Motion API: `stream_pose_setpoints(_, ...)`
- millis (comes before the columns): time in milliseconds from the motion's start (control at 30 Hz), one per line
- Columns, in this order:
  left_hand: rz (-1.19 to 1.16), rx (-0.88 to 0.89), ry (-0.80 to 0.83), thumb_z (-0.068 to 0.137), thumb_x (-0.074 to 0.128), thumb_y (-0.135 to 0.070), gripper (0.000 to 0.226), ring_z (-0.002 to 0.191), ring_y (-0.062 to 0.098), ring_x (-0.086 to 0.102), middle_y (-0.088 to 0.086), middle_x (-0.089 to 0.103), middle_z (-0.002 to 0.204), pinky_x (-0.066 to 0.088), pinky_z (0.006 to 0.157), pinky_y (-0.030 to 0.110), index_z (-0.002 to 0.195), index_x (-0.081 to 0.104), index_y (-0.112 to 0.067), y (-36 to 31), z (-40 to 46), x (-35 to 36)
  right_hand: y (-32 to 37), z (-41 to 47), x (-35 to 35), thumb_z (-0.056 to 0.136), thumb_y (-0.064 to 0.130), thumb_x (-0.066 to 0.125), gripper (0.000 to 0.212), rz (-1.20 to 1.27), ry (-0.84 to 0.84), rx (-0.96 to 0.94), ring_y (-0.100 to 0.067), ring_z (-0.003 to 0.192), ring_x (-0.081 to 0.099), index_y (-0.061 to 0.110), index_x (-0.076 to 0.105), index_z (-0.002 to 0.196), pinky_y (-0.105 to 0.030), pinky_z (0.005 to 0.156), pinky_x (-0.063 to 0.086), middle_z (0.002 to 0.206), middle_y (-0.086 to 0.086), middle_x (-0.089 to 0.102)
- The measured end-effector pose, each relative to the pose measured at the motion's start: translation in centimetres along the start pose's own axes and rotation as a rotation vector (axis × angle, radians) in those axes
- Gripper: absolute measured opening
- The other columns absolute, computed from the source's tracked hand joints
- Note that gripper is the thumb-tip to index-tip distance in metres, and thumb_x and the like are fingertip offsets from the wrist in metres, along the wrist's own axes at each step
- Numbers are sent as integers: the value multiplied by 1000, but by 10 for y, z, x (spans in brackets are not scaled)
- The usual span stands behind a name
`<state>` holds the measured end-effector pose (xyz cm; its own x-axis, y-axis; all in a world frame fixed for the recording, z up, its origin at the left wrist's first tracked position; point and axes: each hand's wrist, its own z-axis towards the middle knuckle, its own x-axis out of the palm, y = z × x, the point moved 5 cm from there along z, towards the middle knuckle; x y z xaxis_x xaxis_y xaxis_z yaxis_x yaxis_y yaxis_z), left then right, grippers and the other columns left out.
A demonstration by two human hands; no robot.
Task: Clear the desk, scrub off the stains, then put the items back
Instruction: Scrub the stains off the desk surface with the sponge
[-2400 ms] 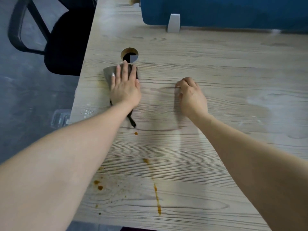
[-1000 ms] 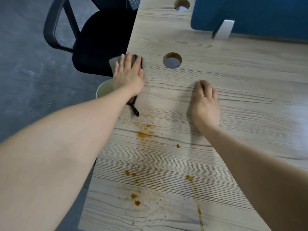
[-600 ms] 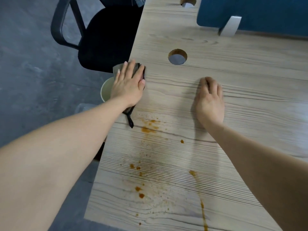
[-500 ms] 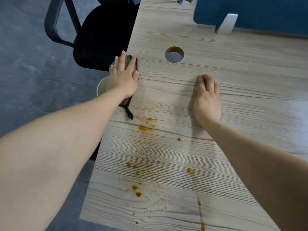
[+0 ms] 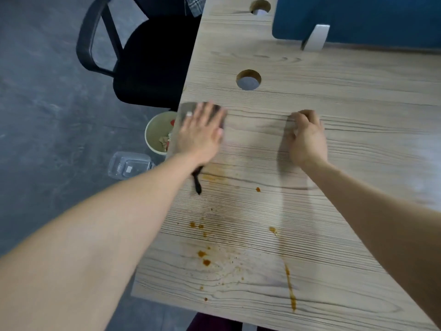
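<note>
Office corner seen from above

We see a dark grey floor (image 5: pixel 47 91), a black armchair (image 5: pixel 152 60), a blue partition (image 5: pixel 370 17) on a white bracket (image 5: pixel 315 38), and a beige bin (image 5: pixel 158 134) beside a clear plastic box (image 5: pixel 128 164).

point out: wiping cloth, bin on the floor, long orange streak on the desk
wiping cloth (image 5: pixel 186 108): head view, grey corner showing past the fingers at the desk edge.
bin (image 5: pixel 155 132): head view, inner wall, left of the trash.
long orange streak (image 5: pixel 290 286): head view, middle of the streak, near the desk's front edge.
</note>
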<state>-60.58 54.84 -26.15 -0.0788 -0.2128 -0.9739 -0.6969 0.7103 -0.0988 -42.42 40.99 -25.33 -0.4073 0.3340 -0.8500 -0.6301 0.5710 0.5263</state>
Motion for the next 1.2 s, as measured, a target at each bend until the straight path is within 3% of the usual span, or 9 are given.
stream_pose_setpoints(167, -8, -273, -59, 101, 18, -35, 53, 145, 25, -10, 6, -6, 159, -4, 118, 41, 152, 6, -22, 9, -3, 0, -20, -35, -8, 88, 10, 50, 28, -78, -111, 98, -34, 114, 41, 5, 59, 114, -39, 88, 37, 126, -14, 47)
stream_pose_setpoints(400, -32, 113, -43, 101, 20, -35, 53, 145, 21, -12, 0, -9, 159, -5, 118, 36, 151, 5, -26, -137, -11, 19, -45, -60, -26, 88, 16, 53, 36, -136, -135, 160, -33, 118, 41, 10, 55, 123, -37, 91, 34, 131, -11, 45)
stream_pose_setpoints(500, -1, 281, 35, 102, 22, -37, 54, 145, 17, -13, -3, -13, 158, -6, 117, 35, 151, 3, -30, -139, -15, 21, -54, -68, -34, 89, 17, 53, 37, -157, -103, 191, -32, 120, 39, 10, 53, 125, -39, 91, 34, 132, -10, 44)
stream_pose_setpoints(567, 2, 261, 52, 102, 22, -37, 53, 145, 16, -13, -4, -13, 158, -8, 116, 34, 151, 1, -32, -106, -9, 15, -63, -73, -39, 90, 19, 53, 36, -169, -93, 225, -32, 120, 39, 10, 53, 125, -39, 91, 34, 133, -10, 44)
stream_pose_setpoints(667, -24, 11, 31, 102, 21, -36, 53, 145, 19, -11, 0, -10, 159, -8, 116, 36, 151, 4, -29, -60, 0, 7, -76, -80, -44, 90, 18, 53, 33, -109, -118, 248, -32, 118, 40, 6, 55, 120, -38, 91, 36, 130, -11, 45)
stream_pose_setpoints(767, 3, -138, -21, 102, 20, -35, 53, 145, 24, -10, 2, -9, 159, -6, 117, 39, 152, 6, -25, -72, -2, 9, -81, -87, -44, 89, 15, 54, 29, -54, -148, 213, -31, 115, 42, 2, 57, 116, -36, 91, 38, 128, -12, 47)
stream_pose_setpoints(1000, -34, 137, 5, 101, 21, -37, 55, 144, 20, -16, -1, -15, 158, -9, 116, 36, 151, 1, -28, -206, -27, 31, -84, -94, -51, 88, 12, 56, 29, -24, -160, 196, -32, 115, 42, 0, 57, 115, -30, 94, 30, 127, -14, 48)
stream_pose_setpoints(1133, -7, 304, 61, 101, 22, -38, 54, 144, 15, -17, -5, -16, 158, -9, 115, 33, 150, -2, -32, -181, -31, 27, -90, -97, -57, 90, 16, 55, 31, -56, -132, 234, -29, 117, 39, 3, 56, 118, -30, 92, 31, 129, -11, 47)
stream_pose_setpoints(1200, 8, 253, 57, 102, 22, -38, 54, 144, 15, -15, -5, -14, 158, -9, 116, 33, 150, 0, -32, -147, -31, 21, -91, -98, -57, 90, 16, 55, 31, -49, -134, 233, -29, 117, 39, 4, 56, 118, -31, 91, 33, 128, -10, 47)
